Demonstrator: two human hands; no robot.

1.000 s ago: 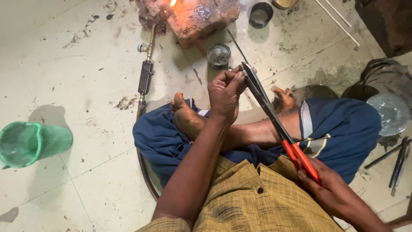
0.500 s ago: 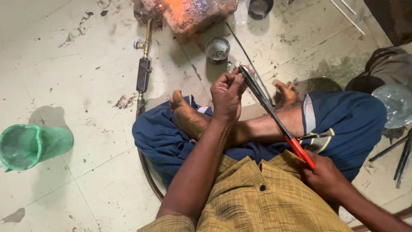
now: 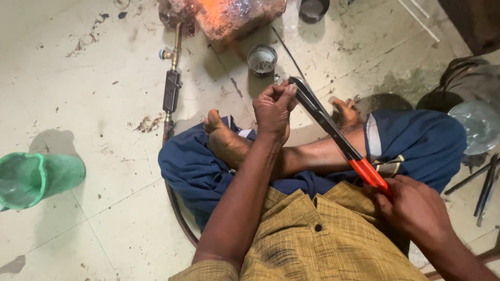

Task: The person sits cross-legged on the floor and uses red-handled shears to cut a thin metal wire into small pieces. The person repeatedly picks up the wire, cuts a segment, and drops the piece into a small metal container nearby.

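Since the earlier frame our view came closer. At lower left the green cup (image 3: 39, 178) lies on open floor. In the centre our left hand (image 3: 274, 109) pinches the cutter (image 3: 333, 132) tip; lower right, our right hand (image 3: 414, 208) grips its red handles.

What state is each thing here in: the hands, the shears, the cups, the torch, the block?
Left hand: pinched at the shears' tip.
Right hand: closed on the red handles.
Shears: blades shut, held slanting.
Green cup: lying on its side.
Torch: lying on the floor.
Block: glowing orange on top.
Tin: upright.
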